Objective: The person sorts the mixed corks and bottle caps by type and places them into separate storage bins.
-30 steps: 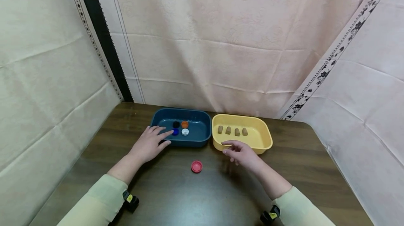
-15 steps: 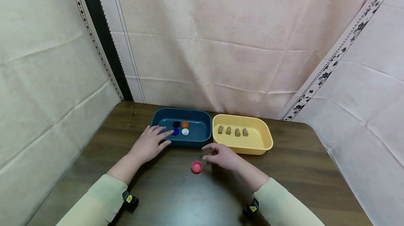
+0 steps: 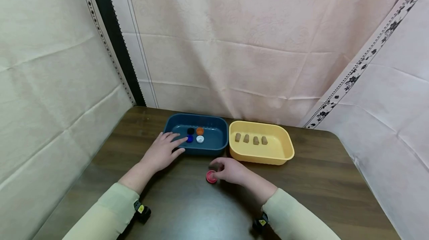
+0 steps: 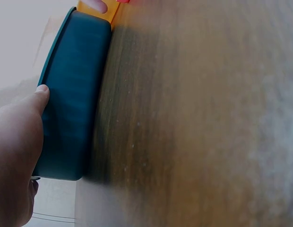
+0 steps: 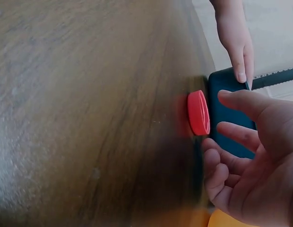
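Note:
A red bottle cap (image 3: 209, 179) lies on the table, its hollow side up. My right hand (image 3: 232, 170) hovers over it. In the right wrist view the thumb and fingers are spread apart, close to the red cap (image 5: 198, 113) but not gripping it. My left hand (image 3: 161, 152) rests at the left front rim of the dark blue tray (image 3: 204, 152), fingers extended over the inside. The left wrist view shows its thumb (image 4: 41, 93) at that rim. Inside the tray sit a black cap (image 3: 190, 131), an orange cap (image 3: 200, 131), a blue cap (image 3: 190, 139) and a white cap (image 3: 200, 139).
Directly right of the blue tray stands a yellow tray (image 3: 271, 154), with several small brown cork-like pieces (image 3: 256, 140) in a row. Both trays are on a dark wooden table (image 3: 187, 202). Pale cloth (image 3: 234, 65) hangs behind and along both sides.
My right hand has moved left from the front of the yellow tray and down to the red cap. The left hand has stayed on the blue tray's rim. The view has shifted slightly.

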A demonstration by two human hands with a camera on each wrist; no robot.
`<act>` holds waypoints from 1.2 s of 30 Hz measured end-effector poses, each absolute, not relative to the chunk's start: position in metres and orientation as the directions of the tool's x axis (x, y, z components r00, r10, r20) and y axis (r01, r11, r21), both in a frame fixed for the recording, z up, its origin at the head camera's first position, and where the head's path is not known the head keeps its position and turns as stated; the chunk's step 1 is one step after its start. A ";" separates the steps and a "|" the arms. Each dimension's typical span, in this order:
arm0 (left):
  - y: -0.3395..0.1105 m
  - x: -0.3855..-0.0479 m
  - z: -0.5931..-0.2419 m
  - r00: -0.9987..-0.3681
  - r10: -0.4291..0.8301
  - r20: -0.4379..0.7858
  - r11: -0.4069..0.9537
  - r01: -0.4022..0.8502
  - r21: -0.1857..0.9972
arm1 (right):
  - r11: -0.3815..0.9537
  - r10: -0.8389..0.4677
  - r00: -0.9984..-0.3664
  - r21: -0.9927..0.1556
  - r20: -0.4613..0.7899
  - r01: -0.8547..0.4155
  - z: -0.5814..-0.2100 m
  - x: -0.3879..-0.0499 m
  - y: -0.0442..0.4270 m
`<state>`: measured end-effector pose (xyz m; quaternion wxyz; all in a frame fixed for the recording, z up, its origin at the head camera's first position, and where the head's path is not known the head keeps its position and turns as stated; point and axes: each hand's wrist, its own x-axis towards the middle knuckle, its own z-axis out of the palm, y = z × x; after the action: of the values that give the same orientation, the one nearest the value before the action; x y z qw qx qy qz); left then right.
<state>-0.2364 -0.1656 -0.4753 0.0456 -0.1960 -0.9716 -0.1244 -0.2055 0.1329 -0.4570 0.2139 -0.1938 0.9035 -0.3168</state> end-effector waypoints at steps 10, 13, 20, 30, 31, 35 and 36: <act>-0.167 -0.237 -0.475 -0.916 0.372 0.150 0.889 0.398 0.227 | 0.778 -0.508 -0.815 -0.554 -0.278 -0.296 -0.456 -0.202 0.122; -0.167 -0.236 -0.474 -0.914 0.376 0.152 0.886 0.403 0.230 | 0.802 -0.502 -0.821 -0.503 -0.273 -0.323 -0.455 -0.198 0.120; -0.167 -0.236 -0.475 -0.915 0.375 0.147 0.889 0.400 0.222 | 0.830 -0.493 -0.831 -0.428 -0.259 -0.359 -0.459 -0.194 0.116; -0.168 -0.236 -0.476 -0.912 0.381 0.149 0.889 0.406 0.210 | 0.812 -0.499 -0.819 -0.482 -0.283 -0.328 -0.455 -0.194 0.116; -0.168 -0.236 -0.476 -0.913 0.380 0.149 0.890 0.405 0.211 | 0.805 -0.503 -0.813 -0.502 -0.293 -0.317 -0.454 -0.195 0.117; -0.167 -0.236 -0.477 -0.913 0.380 0.149 0.890 0.405 0.210 | 0.753 -0.536 -0.779 -0.603 -0.326 -0.265 -0.449 -0.200 0.120; -0.167 -0.237 -0.477 -0.913 0.380 0.151 0.890 0.405 0.211 | 0.737 -0.546 -0.769 -0.627 -0.332 -0.252 -0.448 -0.202 0.121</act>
<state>-0.2366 -0.1673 -0.4772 0.0527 -0.2021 -0.9706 -0.1197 -0.2024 0.1210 -0.4478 0.2565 -0.2227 0.8959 -0.2865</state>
